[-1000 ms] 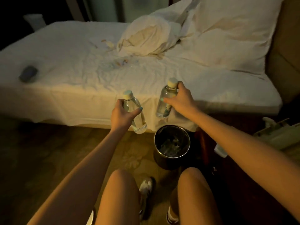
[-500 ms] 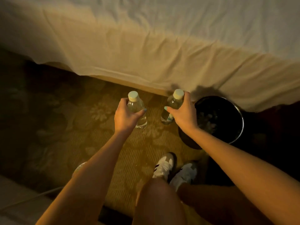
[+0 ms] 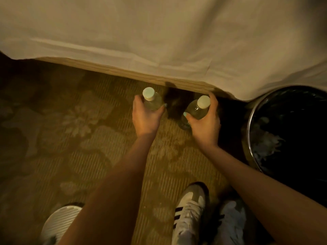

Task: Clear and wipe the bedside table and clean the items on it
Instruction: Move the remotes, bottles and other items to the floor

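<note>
Left hand (image 3: 146, 119) grasps a small clear water bottle (image 3: 153, 103) around its shoulder. The thumb lies on the 3 o'clock side and the fingers wrap the 9 o'clock side. Right hand (image 3: 205, 125) grasps a second bottle (image 3: 195, 111) the same way, with the thumb tip at 9 o'clock and the fingers curled past the cap at 1 o'clock. Both thumbnails are painted a pale green.

Nearest, at 6 o'clock in the view, a white shoe (image 3: 189, 211) with dark stripes stands on the carpet (image 3: 74, 138). A second pale shoe (image 3: 231, 221) sits just beside it at 5 o'clock, partly under the right forearm. At 7 o'clock a pale ribbed object (image 3: 58, 221) shows at the lower edge; I cannot tell what it is.

Both bare forearms run up from there to the hands, which sit on either side of the view's centre, near each other but apart. The left-hand bottle is seen almost straight down onto its pale cap. The other one leans, cap toward 1 o'clock and base toward 7 o'clock. Whether either base touches the patterned carpet cannot be told.

At 3 o'clock, well to the right of the right hand, stands a round dark bin (image 3: 248, 131) with a shiny rim and crumpled pale litter inside. Farthest, across 12 o'clock, a white bed sheet (image 3: 159, 32) hangs down, its lower edge just beyond the two bottles.
</note>
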A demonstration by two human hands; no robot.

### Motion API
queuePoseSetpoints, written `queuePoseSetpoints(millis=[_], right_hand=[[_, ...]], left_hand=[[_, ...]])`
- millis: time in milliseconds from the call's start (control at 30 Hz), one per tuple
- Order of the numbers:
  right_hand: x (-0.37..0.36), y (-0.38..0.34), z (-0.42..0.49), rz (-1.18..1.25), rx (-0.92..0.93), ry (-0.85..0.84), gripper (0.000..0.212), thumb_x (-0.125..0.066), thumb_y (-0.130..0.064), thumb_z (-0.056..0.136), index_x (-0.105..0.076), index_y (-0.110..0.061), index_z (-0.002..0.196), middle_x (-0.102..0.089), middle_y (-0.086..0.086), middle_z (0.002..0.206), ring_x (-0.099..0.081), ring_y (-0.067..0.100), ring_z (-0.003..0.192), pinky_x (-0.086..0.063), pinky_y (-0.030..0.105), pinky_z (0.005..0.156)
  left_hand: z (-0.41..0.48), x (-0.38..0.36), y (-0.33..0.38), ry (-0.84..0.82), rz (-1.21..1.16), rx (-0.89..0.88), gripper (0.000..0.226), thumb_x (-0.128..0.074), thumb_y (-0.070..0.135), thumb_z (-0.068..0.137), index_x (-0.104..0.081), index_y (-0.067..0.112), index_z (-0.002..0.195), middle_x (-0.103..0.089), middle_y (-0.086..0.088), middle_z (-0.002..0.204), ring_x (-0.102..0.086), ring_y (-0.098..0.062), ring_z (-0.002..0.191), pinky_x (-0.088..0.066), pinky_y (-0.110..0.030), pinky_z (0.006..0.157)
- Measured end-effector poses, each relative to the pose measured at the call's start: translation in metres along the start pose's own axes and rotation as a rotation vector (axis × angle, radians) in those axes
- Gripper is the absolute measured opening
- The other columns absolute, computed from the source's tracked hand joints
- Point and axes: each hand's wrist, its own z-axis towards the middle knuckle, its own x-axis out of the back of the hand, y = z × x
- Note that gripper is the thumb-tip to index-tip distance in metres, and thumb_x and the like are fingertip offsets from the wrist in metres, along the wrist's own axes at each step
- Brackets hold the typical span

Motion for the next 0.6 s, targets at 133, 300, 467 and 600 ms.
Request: queuePoseSetpoints(millis=[133,300,467,600], right_hand=[[-0.014,0.022,0.010,-0.017,0.015,-0.059,0.083,-0.077,-0.023,0.078,-0.029,-0.028,0.145,-0.046,0.001,0.142,-0.043,0.021,0.130,-0.040,0.037,0.102],[-0.018,0.022,0.001,-0.087,0.043,-0.153,0.084,-0.074,-0.023,0.082,-0.023,-0.025,0.148,-0.042,0.004,0.146,-0.044,0.021,0.129,-0.035,0.024,0.089],[-0.007,0.000,-0.009,-0.100,0.040,-0.167,0.101,-0.078,-0.026,0.077,-0.011,-0.019,0.152,-0.028,0.009,0.153,-0.030,0.025,0.139,-0.032,0.034,0.104],[0.018,-0.042,-0.030,-0.153,0.088,-0.163,0.102,-0.078,-0.026,0.076,-0.009,-0.019,0.152,-0.026,0.010,0.151,-0.026,0.026,0.140,-0.033,0.047,0.110]], left_hand=[[0.002,-0.022,-0.026,-0.091,0.067,-0.055,0.054,-0.084,0.030,0.071,-0.048,0.011,0.107,-0.058,-0.006,0.109,-0.057,-0.019,0.102,-0.046,-0.034,0.080],[-0.005,-0.026,-0.032,-0.190,0.025,-0.039,0.065,-0.088,0.026,0.065,-0.045,0.014,0.113,-0.052,-0.005,0.118,-0.052,-0.019,0.110,-0.045,-0.034,0.086],[-0.010,-0.006,-0.011,-0.312,0.008,0.055,0.108,-0.091,0.029,0.060,-0.027,0.019,0.147,-0.033,-0.006,0.146,-0.037,-0.024,0.135,-0.038,-0.046,0.109],[-0.025,0.033,0.024,-0.365,0.136,-0.045,0.114,-0.089,0.036,0.064,-0.018,0.023,0.152,-0.025,-0.007,0.152,-0.025,-0.026,0.142,-0.031,-0.046,0.112]])
